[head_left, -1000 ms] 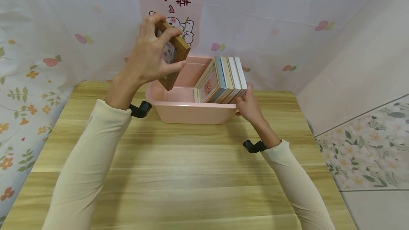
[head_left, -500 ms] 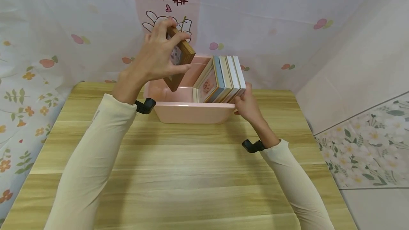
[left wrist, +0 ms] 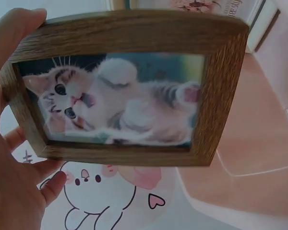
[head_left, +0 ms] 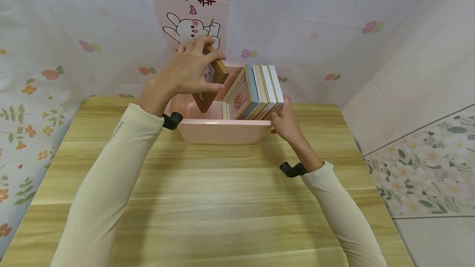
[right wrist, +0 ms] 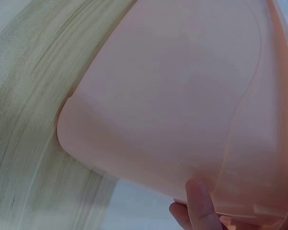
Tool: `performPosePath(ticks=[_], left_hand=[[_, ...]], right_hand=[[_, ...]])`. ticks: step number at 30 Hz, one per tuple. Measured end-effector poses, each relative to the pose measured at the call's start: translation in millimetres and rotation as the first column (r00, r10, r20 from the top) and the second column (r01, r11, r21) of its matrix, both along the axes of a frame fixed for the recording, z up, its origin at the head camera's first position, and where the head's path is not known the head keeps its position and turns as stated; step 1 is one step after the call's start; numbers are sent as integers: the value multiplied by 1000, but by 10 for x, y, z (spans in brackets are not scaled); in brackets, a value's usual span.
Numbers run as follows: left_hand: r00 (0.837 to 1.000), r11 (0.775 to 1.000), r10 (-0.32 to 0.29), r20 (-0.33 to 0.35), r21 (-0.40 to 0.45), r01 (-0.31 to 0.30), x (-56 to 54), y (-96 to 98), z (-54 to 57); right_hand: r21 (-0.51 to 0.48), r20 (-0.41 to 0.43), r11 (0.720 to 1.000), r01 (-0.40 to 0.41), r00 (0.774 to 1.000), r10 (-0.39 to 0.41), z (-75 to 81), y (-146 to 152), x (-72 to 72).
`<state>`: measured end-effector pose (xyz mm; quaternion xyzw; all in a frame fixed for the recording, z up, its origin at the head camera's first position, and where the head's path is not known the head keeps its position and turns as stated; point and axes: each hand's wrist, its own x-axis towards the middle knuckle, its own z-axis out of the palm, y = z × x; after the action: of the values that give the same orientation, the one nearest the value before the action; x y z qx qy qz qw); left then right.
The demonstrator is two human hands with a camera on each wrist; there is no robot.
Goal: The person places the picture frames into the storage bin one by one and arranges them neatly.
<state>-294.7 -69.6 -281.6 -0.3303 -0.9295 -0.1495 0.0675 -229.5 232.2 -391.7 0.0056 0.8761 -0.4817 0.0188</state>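
Note:
My left hand [head_left: 189, 69] grips a brown wooden photo frame [left wrist: 225, 91] by its edges. In the left wrist view the frame holds a kitten picture, turned sideways. The head view has it tilted, its lower corner over the left part of a pink plastic basin [head_left: 226, 132]. Several picture frames [head_left: 256, 94] with pale and blue edges stand leaning side by side in the basin's right half, apart from the wooden one. My right hand [head_left: 287, 122] holds the basin's right end by the rim, beside the outermost white frame; its fingers [right wrist: 200, 201] touch the pink wall in the right wrist view.
The basin stands near the back of a wood-grain table [head_left: 222, 201]. Behind it hangs a white printed cloth [head_left: 297, 24] with a rabbit drawing [head_left: 189, 28]. A tiled wall [head_left: 419, 94] rises along the right side.
My left hand has moved right and slightly down with the wooden photo frame, closer to the standing frames. The right hand stays at the basin's end. The head view has shifted slightly.

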Motion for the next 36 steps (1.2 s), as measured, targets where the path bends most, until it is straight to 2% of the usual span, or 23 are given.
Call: performPosePath(ticks=[6, 13, 22, 29, 36], left_hand=[[999, 998, -12, 44, -57, 15, -49, 55, -11], [996, 991, -39, 86, -122, 49, -94, 107, -85], [996, 982, -78, 53, -169, 85, -176, 148, -97], [991, 974, -108, 80, -190, 122, -232, 225, -94], [986, 967, -128, 106, -206, 147, -313, 251, -148]], right_hand=[[-3, -6, 1000, -8, 1000, 8, 3, 4, 1], [-9, -7, 1000, -7, 1000, 7, 0, 2, 6], [-9, -2, 1000, -1, 1000, 1, -9, -1, -4], [-20, -2, 1000, -2, 1000, 2, -22, 10, -4], [-14, -19, 1000, 1, 1000, -1, -29, 18, -16]])
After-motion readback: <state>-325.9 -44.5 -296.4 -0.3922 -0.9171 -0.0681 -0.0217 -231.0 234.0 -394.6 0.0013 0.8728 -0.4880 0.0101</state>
